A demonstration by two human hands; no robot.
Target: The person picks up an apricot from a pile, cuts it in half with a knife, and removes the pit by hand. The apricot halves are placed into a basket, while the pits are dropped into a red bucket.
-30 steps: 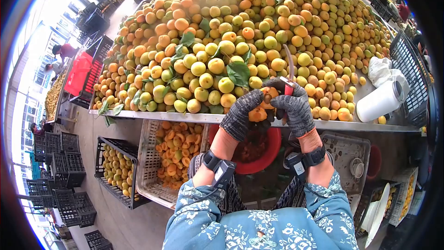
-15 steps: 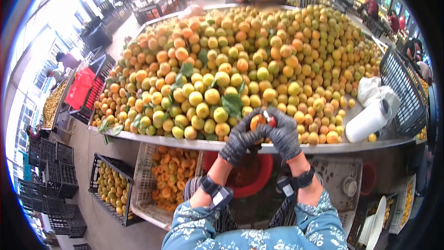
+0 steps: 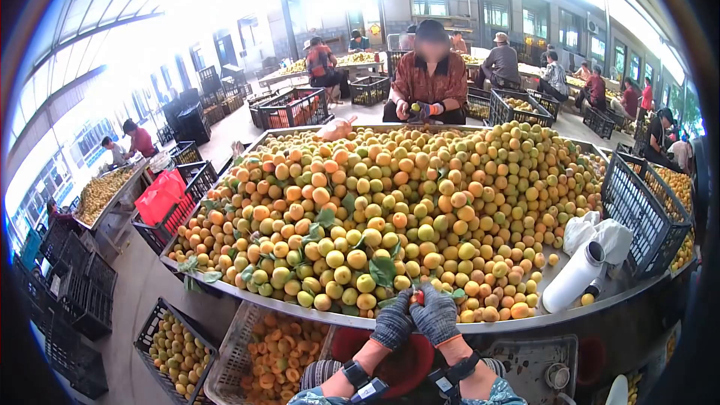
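Observation:
My left hand (image 3: 394,321), in a dark grey knitted glove, is closed at the front edge of the fruit-heaped metal table (image 3: 300,313). My right hand (image 3: 436,316), gloved alike, meets it at the fingertips, its fingers closed around a small red object (image 3: 418,297). Whatever my left fingers hold is hidden. Just beyond my hands lie yellow-orange fruits (image 3: 366,283) and a green leaf (image 3: 382,271). Below the edge, a red basin (image 3: 411,375) sits partly behind my forearms. Left of it is a pale crate (image 3: 225,352) of halved orange fruit (image 3: 279,352).
A white bottle (image 3: 568,285) and plastic bag (image 3: 609,238) lie at the right, beside a black crate (image 3: 646,210). A crate of whole fruit (image 3: 178,352) stands lower left. Across the table sits a person (image 3: 430,79); others work behind. A grey tray (image 3: 534,356) is lower right.
The view has tilted up, showing more of the room; the table and my hands appear lower. The orange fruit piece seen between my hands before is no longer clearly visible.

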